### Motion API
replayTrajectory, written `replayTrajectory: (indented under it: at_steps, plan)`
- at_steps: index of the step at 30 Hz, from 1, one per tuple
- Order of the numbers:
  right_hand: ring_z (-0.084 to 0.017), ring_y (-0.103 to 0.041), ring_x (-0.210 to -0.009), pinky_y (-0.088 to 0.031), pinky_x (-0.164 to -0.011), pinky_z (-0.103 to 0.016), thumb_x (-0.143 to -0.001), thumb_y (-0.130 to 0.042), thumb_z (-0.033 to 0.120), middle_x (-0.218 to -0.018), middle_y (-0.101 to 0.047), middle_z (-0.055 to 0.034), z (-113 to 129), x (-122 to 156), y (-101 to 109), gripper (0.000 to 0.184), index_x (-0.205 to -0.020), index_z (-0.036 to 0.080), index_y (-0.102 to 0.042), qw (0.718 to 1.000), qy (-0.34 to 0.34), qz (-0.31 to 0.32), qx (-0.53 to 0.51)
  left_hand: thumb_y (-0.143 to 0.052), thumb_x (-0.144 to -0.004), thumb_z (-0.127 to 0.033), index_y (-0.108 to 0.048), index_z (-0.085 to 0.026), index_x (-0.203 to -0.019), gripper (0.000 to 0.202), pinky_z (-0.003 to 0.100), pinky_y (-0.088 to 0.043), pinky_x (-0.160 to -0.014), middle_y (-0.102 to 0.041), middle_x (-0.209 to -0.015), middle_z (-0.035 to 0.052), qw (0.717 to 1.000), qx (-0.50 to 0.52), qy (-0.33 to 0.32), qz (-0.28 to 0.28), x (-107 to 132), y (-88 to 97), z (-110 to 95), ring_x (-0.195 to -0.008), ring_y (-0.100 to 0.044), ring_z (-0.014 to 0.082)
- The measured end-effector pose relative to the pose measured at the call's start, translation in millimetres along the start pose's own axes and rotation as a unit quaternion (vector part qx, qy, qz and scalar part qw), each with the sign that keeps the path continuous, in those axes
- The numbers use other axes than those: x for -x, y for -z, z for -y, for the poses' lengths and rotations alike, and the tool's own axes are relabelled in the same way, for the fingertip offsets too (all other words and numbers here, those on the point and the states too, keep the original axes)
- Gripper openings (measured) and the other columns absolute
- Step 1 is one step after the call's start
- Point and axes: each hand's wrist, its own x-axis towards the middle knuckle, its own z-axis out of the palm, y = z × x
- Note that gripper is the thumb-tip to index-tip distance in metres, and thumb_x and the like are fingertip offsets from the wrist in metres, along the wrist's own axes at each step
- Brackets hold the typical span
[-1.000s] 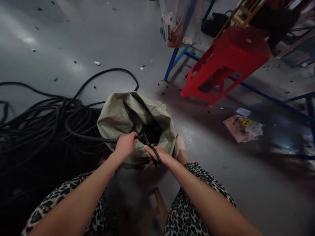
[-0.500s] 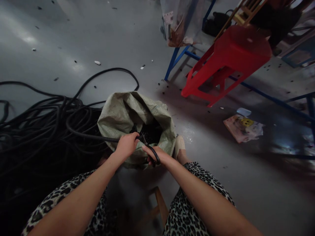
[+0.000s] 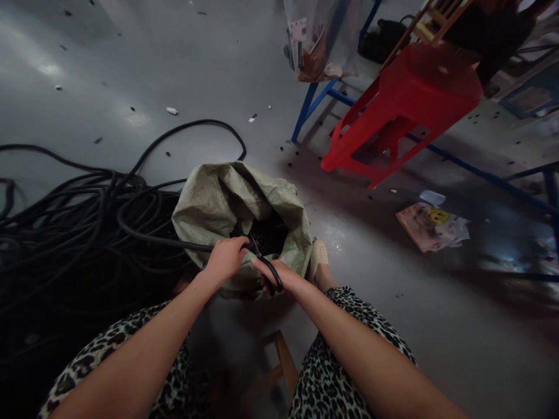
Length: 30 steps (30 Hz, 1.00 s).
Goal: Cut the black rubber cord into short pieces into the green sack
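Observation:
My left hand (image 3: 226, 258) is closed round a thick black hose or cable (image 3: 170, 241) near its end, above the near rim of a pale green woven sack (image 3: 205, 203). Black-handled scissors (image 3: 274, 273) are gripped in my right hand (image 3: 273, 272). Their blades point up and left, meeting the hose's end just past my left fingers. Whether the blades are apart is too small to tell. Inside the sack's mouth lie many small black pieces (image 3: 268, 235). From my left hand the hose runs left into a large tangled heap (image 3: 96, 203).
A red plastic stool (image 3: 406, 110) stands at the upper right beside a blue metal frame (image 3: 305, 110) with a clear plastic bag (image 3: 321, 46). A printed plastic packet (image 3: 432, 226) lies on the grey floor. Between my legs is part of a wooden stool (image 3: 286, 364). Small scraps dot the floor.
Almost nothing differs. Both hands, the scissors and the hose keep their places at the sack, and the view has shifted very slightly.

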Motion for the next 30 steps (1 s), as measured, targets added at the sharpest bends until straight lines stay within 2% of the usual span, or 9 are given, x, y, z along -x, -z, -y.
replayTrajectory:
  at_steps: [7,12,21,30]
  plan:
    - [-0.01,-0.052,-0.04,-0.038,-0.034,-0.018,-0.08,-0.053,0.065,-0.056,-0.055,-0.0004,-1,-2,0,0.053,-0.077,0.013,-0.058,1.0,0.005,-0.01,-0.005,-0.048,-0.086,-0.023,-0.062,-0.022,-0.116,0.033,0.029,-0.044,-0.092,-0.068,-0.115,0.0046,1.0,0.017,-0.003,0.014,0,-1.0,-1,-0.104,-0.062,0.0193]
    - [-0.009,-0.052,-0.037,-0.038,-0.033,-0.017,-0.083,-0.047,0.067,-0.052,-0.054,-0.0001,-3,-4,-1,0.057,-0.073,0.012,-0.056,1.0,0.003,-0.006,0.008,-0.047,-0.086,-0.023,-0.062,-0.022,-0.116,0.033,0.028,-0.044,-0.092,-0.068,-0.116,0.0043,1.0,0.011,-0.008,0.008,0,-2.3,0,-0.105,-0.061,0.0196]
    - [-0.01,-0.049,-0.033,-0.042,-0.032,-0.019,-0.081,-0.05,0.068,-0.049,-0.05,0.0023,11,13,-2,0.054,-0.075,0.014,-0.052,0.999,-0.031,-0.022,-0.034,-0.048,-0.087,-0.025,-0.061,-0.022,-0.117,0.033,0.028,-0.043,-0.092,-0.067,-0.117,0.0043,1.0,0.016,0.005,0.002,-1,-5.3,-1,-0.105,-0.061,0.0193]
    - [-0.013,-0.053,-0.033,-0.042,-0.031,-0.02,-0.081,-0.047,0.07,-0.046,-0.05,0.0015,4,3,3,0.056,-0.078,0.014,-0.051,0.996,-0.03,-0.044,-0.077,-0.05,-0.085,-0.025,-0.062,-0.021,-0.116,0.033,0.038,-0.04,-0.09,-0.069,-0.11,0.0079,0.998,-0.06,-0.01,-0.031,1,4.7,-2,-0.103,-0.061,0.0253]
